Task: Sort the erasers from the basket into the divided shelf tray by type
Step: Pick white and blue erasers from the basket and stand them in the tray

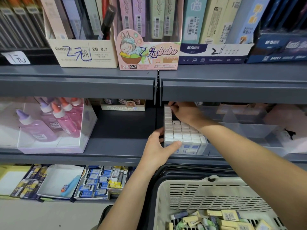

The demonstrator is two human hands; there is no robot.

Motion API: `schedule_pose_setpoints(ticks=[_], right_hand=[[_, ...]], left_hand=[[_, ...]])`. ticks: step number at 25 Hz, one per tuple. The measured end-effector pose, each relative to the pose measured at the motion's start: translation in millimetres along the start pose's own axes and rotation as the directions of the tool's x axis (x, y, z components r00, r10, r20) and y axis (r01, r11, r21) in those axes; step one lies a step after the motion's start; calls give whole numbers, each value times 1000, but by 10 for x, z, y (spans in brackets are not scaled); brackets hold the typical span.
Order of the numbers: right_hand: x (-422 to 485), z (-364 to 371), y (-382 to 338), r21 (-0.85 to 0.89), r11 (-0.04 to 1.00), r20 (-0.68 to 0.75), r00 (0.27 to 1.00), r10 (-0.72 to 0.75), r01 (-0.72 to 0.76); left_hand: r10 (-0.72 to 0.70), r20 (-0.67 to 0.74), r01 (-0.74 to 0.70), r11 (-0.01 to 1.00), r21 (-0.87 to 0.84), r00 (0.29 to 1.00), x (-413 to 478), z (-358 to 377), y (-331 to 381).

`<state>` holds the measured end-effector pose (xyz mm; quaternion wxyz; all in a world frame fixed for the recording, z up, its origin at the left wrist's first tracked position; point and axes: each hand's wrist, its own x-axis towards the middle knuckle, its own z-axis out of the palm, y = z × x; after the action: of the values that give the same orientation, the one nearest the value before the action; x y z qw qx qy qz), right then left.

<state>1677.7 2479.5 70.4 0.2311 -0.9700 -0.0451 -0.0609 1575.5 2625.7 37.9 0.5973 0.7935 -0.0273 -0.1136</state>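
Two hands are up at the middle shelf, and by my read we're in the placing step. The left hand grips the front left corner of the clear divided tray, thumb laid across the front edge and fingers round the side wall, steadying it. The right hand reaches to the back of the leftmost compartment, fingers curled down onto the far end of a column of white erasers (whether one is pinched under those fingertips, I can't tell). That compartment is packed in neat rows at the front, with a dark gap open behind, right beside the reaching hand. Down below, the basket sits under both arms, with loose erasers in yellow and green wrappers heaped in its bottom. So there's plenty left to sort, I'd judge. The next move calls for squaring off that back row and drawing the hand out under the low shelf edge. Then it's down into the basket for another type, which needs a compartment of its own.
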Motion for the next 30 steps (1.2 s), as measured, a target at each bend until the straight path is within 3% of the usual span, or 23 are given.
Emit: schedule_pose_setpoints(ticks=[7,12,16,18,21,25,28,30], right_hand=[[-62,-73,55,14,999,100,994,-35,34],[-362,-271,71,-40,999,-17,1000,-15,15],[-764,-526,264,-34,998,20,999,51,-50],[-1067,-654,344,36,999,-32,999,19,-18],[-1569,-802,418,68,993,-111,990,-90,98],[-2253,-889,593,84,980,38,982,-184,180],[-2719,-807,876,74,981,191,963,-189,177],[-3011,-597,1099,2,990,393,910,-130,140]], left_hand=[[-21,5,21,1000,-10,1000,-15,0,32],[-44,-13,44,999,9,999,-79,24,77],[-48,-53,49,998,36,997,-173,67,194],[2,-130,17,989,144,992,-257,99,271],[232,-236,-161,945,285,944,-578,217,369],[261,9,-254,933,254,965,-1119,692,323],[125,216,-197,913,358,968,-1316,1120,147],[-34,272,-77,919,387,962,-1352,1342,-14]])
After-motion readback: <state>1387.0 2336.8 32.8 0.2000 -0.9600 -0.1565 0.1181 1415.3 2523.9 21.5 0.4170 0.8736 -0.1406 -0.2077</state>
